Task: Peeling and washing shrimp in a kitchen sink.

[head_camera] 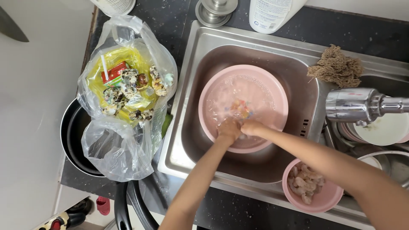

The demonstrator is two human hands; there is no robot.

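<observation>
- At the far left a dark pan [74, 140] sits on the black table [238, 211]; a clear plastic bag [123, 145] of speckled shell scraps [128, 91] and a small red carton [114, 72] rests on it.
- Your left hand [229, 129] is down in the pink basin [221, 87], which stands in the steel sink [191, 140]; its fingers are under foamy water, so I cannot tell how its grip stands.
- Your right hand [252, 127] touches the left one inside the same basin; its grip looks curled closed, but on what is hidden.
- A small pink bowl [319, 202] of pale peeled pieces [304, 181] sits on the sink's front edge, just right of the basin.
- Further right a brown scrubber [336, 68] lies above the tap [362, 105].
</observation>
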